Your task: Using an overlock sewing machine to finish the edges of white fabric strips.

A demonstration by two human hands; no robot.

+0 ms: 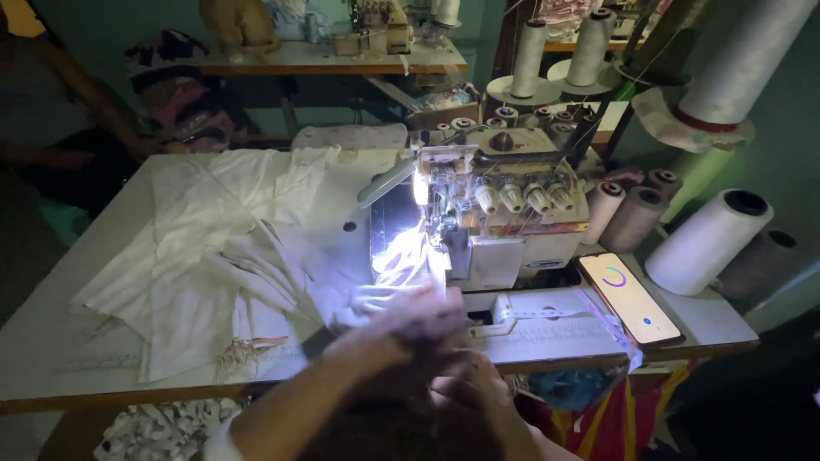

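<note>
Although only 1 view exists, the head camera looking down on the bench (pixel 51 341), it shows both hands blurred and pressed close together in front of the overlock sewing machine (pixel 504 213). Motion smear hides the fingers, so I cannot tell whether either the left hand (pixel 401 329) or the right hand (pixel 465 376) is clenched or loose. Both seem to touch the near end of a strip of white fabric (pixel 389 294), though a real grasp cannot be confirmed.

That strip runs away from the hands, its long axis pointing up toward the brightly lit needle area (pixel 401 243) under the machine's lamp. It lies just ahead of the left hand, which is the nearer of the 2; the right hand sits lower and closer to the body.

Left of the machine, a large spread of white cloth pieces (pixel 213 248) covers much of the bench. To the right, a phone with a lit screen (pixel 630 299) lies flat, near several large thread cones (pixel 705 243). More spools (pixel 530 55) stand behind the machine, and another bench (pixel 333 60) with a 2nd machine sits farther back. Cloth scraps (pixel 162 431) lie below the near edge.
</note>
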